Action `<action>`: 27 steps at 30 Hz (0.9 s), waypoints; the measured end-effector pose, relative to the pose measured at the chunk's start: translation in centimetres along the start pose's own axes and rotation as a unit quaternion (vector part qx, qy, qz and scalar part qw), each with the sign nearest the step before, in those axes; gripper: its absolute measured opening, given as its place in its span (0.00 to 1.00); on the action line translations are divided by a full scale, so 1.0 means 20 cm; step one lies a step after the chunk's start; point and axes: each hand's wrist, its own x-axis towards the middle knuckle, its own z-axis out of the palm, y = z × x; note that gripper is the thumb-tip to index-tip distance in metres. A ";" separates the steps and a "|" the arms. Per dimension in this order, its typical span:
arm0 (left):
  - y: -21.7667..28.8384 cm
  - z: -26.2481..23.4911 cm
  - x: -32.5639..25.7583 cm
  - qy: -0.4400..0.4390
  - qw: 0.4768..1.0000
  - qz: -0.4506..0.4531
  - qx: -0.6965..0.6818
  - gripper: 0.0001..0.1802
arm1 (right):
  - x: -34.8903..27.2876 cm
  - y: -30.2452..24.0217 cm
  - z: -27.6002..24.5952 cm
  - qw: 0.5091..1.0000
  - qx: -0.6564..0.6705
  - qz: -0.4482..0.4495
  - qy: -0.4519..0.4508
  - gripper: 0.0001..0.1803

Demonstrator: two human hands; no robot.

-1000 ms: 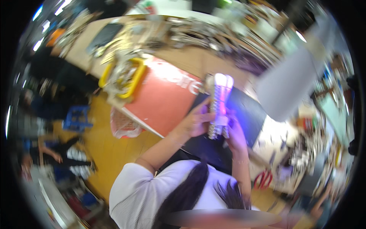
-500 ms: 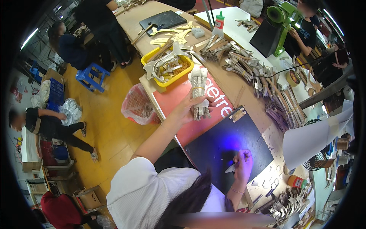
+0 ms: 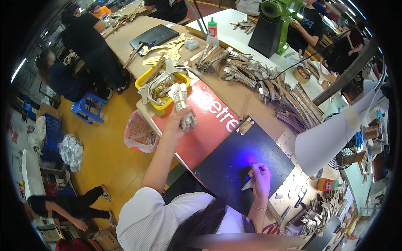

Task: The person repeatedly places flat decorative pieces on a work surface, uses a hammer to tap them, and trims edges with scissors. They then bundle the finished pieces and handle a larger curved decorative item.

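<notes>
My left hand [image 3: 177, 119] is wrapped round a bundle of pale strap pieces [image 3: 179, 95], held upright by a band over the red printed sheet [image 3: 188, 140]. The bundle's rounded tops stick up beside the yellow basket [image 3: 160, 106], which holds loose straps and bands. Above the black board [image 3: 226, 167], my right hand [image 3: 261, 180] is closed in a pinch. A small pale pointed piece [image 3: 248, 184] pokes out from it; the rest is hidden by the fingers. A blue-violet light spot falls on the board and this hand.
Strap bundles [image 3: 243, 71] lie along the table's far side, more pieces [image 3: 314, 217] at near right. A white paper cone [image 3: 322, 146] hangs over the right. A green machine [image 3: 272, 25], a glue bottle [image 3: 212, 31] and a lined bin [image 3: 140, 131] stand around; other people work nearby.
My left hand has carried the bundle leftward, closer to the yellow basket. The view has shifted slightly. My right hand stays pinched over the board. A person at left has bent down.
</notes>
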 end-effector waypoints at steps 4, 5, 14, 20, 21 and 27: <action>0.05 -0.07 0.03 0.002 1.000 0.000 -0.011 0.14 | 0.00 0.00 0.00 1.000 -0.014 0.005 -0.001 0.06; 0.07 -0.09 0.04 0.010 1.000 0.008 -0.021 0.15 | -0.01 0.00 0.00 1.000 -0.014 0.006 -0.003 0.06; 0.21 -0.25 0.12 0.055 0.992 0.117 0.003 0.12 | -0.01 -0.01 -0.01 1.000 -0.009 0.005 -0.009 0.05; 0.22 -0.33 0.20 0.087 0.987 0.135 -0.023 0.10 | -0.02 0.00 -0.01 1.000 -0.001 -0.004 -0.013 0.05; 0.22 -0.35 0.21 0.081 0.986 0.145 -0.031 0.10 | -0.01 0.00 -0.02 1.000 0.007 -0.011 -0.017 0.05; 0.28 -0.54 0.25 -0.008 0.946 0.194 -0.260 0.06 | 0.00 0.02 -0.06 0.996 0.071 -0.009 -0.046 0.05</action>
